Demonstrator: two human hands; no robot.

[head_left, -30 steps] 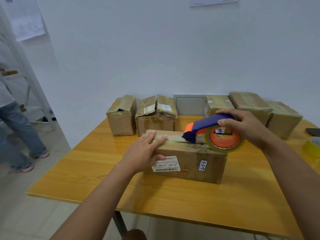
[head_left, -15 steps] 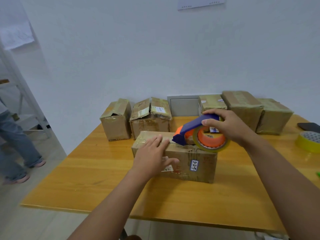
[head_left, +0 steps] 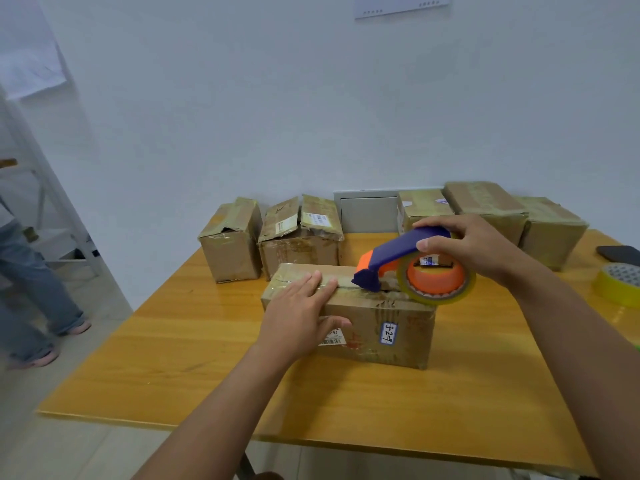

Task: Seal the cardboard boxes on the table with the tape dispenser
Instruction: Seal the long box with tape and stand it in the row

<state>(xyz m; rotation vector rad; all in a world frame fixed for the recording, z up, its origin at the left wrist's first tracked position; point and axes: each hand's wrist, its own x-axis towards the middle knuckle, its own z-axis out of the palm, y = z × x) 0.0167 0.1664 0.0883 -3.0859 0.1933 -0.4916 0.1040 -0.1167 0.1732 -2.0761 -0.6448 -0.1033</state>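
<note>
head view: left hand (head_left: pixel 298 315) lies flat, fingers straight, pressing the left end of the cardboard box (head_left: pixel 381 327) at table (head_left: pixel 173 358) centre. at its 2 o'clock, right hand (head_left: pixel 474 247) grips the tape dispenser (head_left: pixel 412 268), nose touching the box top. more boxes (head_left: pixel 301 233) stand at 12 o'clock.

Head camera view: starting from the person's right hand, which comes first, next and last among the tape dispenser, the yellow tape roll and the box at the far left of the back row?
1. Tape dispenser: gripped by the right hand, over the front box.
2. Yellow tape roll: at the table's right edge.
3. Far-left box: back row, across the table.
</note>
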